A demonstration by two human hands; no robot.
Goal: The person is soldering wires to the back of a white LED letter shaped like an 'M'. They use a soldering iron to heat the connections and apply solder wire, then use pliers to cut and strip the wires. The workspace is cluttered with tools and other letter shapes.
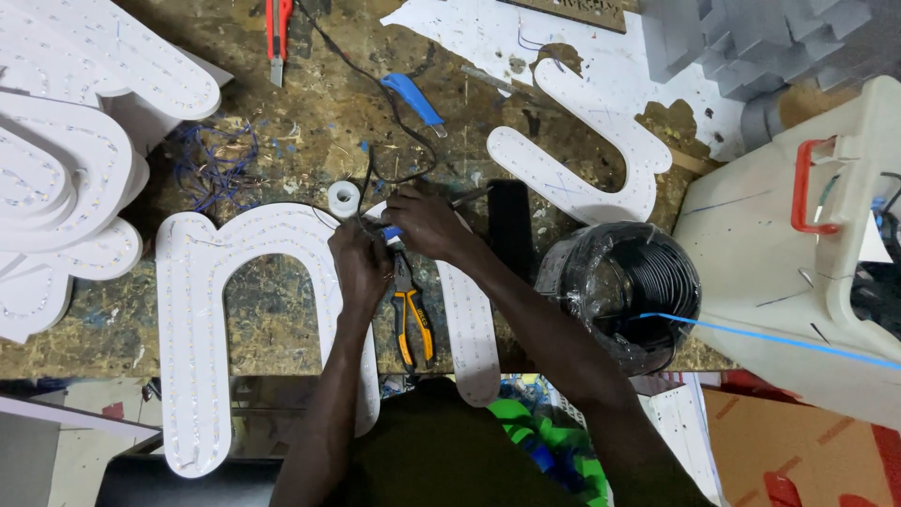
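Observation:
A big white sign letter studded with small lights lies flat on the worn workbench. My left hand pinches thin black wire at the letter's top edge. Close against it, my right hand grips a blue-handled tool pointed at the same spot. Orange-and-black pliers lie just below both hands, inside the letter's arch. A small white tape roll sits right above my left hand. The black wire runs up the bench from my fingers.
More white letters are stacked at left, and another curved letter lies at upper right. A coil of black cable wrapped in plastic stands to the right, beside a white plastic stool. Red pliers, a blue knife and tangled blue wire lie farther up.

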